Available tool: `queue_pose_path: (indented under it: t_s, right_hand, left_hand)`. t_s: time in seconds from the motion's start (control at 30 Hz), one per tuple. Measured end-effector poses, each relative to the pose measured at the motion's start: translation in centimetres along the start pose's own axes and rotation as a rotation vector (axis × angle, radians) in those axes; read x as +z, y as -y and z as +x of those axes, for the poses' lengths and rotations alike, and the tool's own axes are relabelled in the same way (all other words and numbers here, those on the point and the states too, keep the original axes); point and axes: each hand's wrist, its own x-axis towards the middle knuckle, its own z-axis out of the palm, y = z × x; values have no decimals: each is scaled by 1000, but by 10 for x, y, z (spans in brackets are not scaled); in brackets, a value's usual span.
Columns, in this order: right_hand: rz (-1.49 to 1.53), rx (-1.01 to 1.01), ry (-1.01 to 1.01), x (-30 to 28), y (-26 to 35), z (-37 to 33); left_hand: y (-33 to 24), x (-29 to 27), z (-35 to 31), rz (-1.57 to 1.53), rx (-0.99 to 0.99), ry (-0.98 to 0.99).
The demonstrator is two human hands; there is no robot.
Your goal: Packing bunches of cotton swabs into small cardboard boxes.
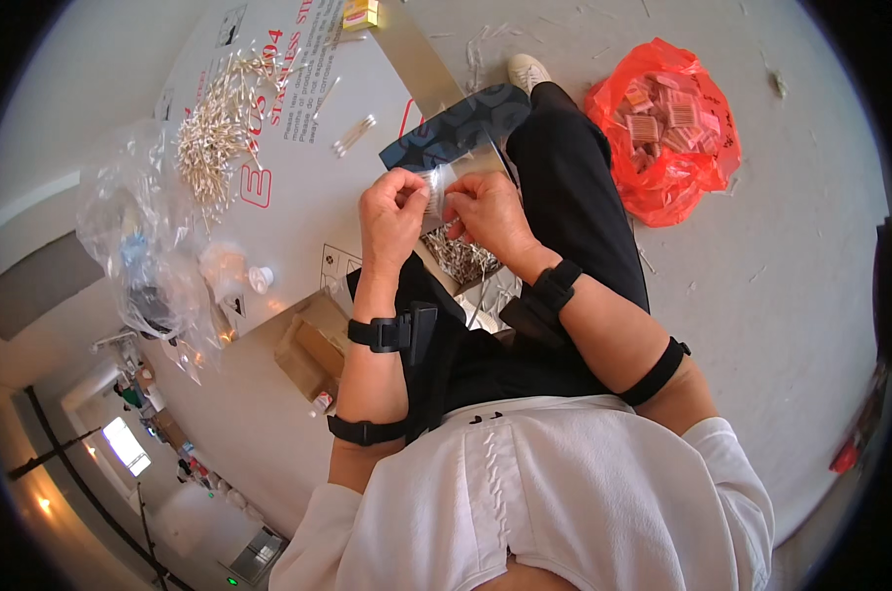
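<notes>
Between my two hands is a small clear plastic packet [434,187] with a row of cotton swabs inside. My left hand [392,217] pinches its left edge between thumb and fingers. At its right edge, the fingers of my right hand [493,215] are closed on the plastic. Below the packet, loose swabs [461,258] fill a container near my lap, partly hidden by my right hand and wrist. A large heap of cotton swabs [214,148] lies to the left on the printed board [308,187], and a small bundle of swabs [354,136] lies closer to my hands.
A red plastic bag [653,202] full of filled swab packets stands on the floor at right. Left are a crumpled clear bag [135,212] and a small white container [260,279]. A yellow box [360,14] sits at the board's far edge; an open cardboard box [313,345] is below.
</notes>
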Motion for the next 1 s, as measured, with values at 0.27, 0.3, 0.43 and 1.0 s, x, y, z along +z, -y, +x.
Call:
queue_pose_path:
  t_s: [0.27,0.3,0.43,1.0]
  right_hand:
    - [61,-16,11,-2,-1,-1]
    - [48,-14,14,-3,-1,-1]
    - [39,4,1,-2,0,-1]
    - [25,-74,5,-1,-6,5]
  left_hand:
    - [-14,11,-3,310,24,51]
    - [-13,11,-2,311,24,52]
    - [-9,11,-1,309,59,13]
    - [-7,11,-1,385,86,22]
